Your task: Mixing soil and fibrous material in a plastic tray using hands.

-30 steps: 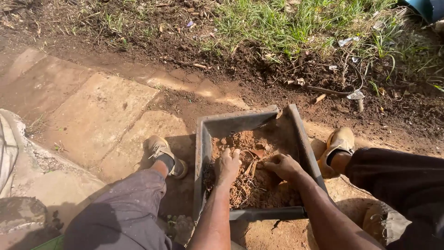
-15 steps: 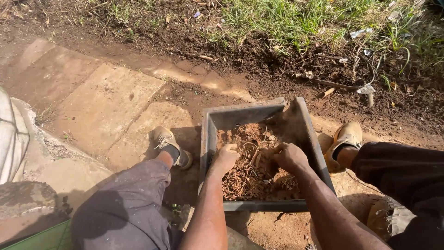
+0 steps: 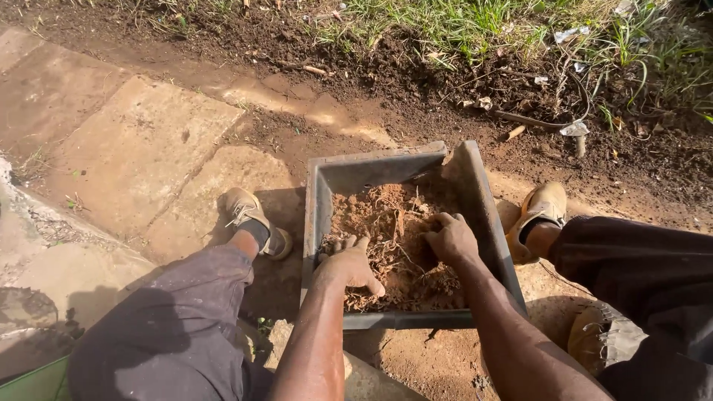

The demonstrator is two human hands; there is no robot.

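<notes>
Soil (image 3: 386, 223) in the grey tray (image 3: 321, 200): we press our left hand (image 3: 347, 266) and right hand (image 3: 450, 239) spread, sorting roots; next needs pinching.

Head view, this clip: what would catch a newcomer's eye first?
The grey rectangular tray at centre, on the ground between the person's legs, is filled with reddish-brown soil and roots. Both hands are pressed into that soil: the left hand near the tray's left wall, the right hand toward its right. Beyond the tray, dark earth and grass run across the top.
</notes>
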